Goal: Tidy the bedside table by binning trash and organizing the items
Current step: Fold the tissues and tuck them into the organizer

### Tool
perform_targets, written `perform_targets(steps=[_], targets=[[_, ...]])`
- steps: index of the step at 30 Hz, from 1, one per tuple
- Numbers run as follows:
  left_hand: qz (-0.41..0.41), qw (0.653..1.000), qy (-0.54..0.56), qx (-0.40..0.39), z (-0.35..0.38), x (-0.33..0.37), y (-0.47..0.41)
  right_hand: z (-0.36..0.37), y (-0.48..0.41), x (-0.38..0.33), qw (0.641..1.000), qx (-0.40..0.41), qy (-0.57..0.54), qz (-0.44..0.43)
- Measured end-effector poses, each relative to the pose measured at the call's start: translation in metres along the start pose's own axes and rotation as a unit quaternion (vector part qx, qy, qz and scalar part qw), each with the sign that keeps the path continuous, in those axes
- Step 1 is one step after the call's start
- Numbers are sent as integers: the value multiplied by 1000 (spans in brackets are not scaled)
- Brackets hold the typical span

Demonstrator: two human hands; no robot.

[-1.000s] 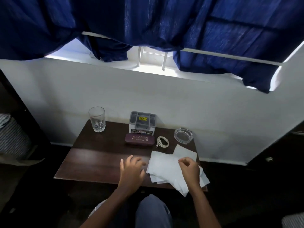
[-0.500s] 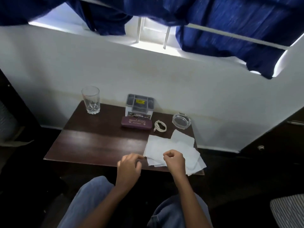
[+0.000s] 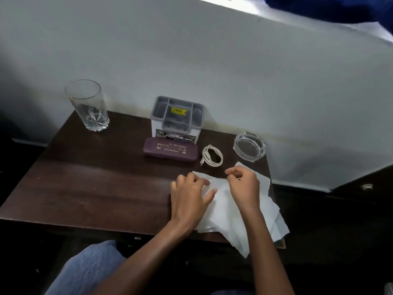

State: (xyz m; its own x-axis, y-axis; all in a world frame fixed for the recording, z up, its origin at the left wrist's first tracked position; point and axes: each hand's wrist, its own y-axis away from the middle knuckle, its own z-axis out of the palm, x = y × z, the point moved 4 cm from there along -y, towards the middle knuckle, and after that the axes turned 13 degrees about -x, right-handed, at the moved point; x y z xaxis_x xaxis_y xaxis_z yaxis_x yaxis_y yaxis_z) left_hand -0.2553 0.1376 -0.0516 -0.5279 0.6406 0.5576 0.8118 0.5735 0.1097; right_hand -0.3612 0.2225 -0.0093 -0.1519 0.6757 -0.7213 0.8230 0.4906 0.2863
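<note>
Several white tissue sheets [image 3: 229,211] lie spread over the front right corner of the dark wooden bedside table [image 3: 89,188], one corner hanging past the edge. My left hand [image 3: 189,196] rests on the sheets' left side with fingers spread. My right hand [image 3: 244,186] hovers over their far part, fingers loosely curled with the tips drawn together; whether it pinches the paper is unclear. Behind the tissues sit a maroon glasses case [image 3: 170,149], a coiled white cable [image 3: 211,156] and a clear glass ashtray [image 3: 249,145].
A grey and white compartment organizer [image 3: 177,116] stands against the white wall at the back middle. A tall empty drinking glass [image 3: 87,105] stands at the back left corner. My knee in blue denim [image 3: 89,269] is below the table's front edge. Dark furniture flanks the right.
The camera has tilted down and come closer to the table. Both hands have moved forward from the table's front edge onto the tissue sheets.
</note>
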Motion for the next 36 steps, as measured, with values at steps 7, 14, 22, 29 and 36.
perform_targets(steps=[7, 14, 22, 29, 36], targets=[[-34, 945, 317, -77, -20, -8, -10, -20, -1, 5, 994, 33, -108, 3], [-158, 715, 667, -136, -31, -24, -5, -9, 12, -12, 971, -60, -230, 10], [-158, 548, 798, -195, -36, -16, 5, 1, 16, -27, 967, -91, -230, -68], [-187, 569, 782, -175, -28, -19, 1, -41, 0, 15, 987, 19, -158, -21], [-214, 648, 719, -133, -20, -27, -3, -55, -4, 77, 996, -5, 40, 82]])
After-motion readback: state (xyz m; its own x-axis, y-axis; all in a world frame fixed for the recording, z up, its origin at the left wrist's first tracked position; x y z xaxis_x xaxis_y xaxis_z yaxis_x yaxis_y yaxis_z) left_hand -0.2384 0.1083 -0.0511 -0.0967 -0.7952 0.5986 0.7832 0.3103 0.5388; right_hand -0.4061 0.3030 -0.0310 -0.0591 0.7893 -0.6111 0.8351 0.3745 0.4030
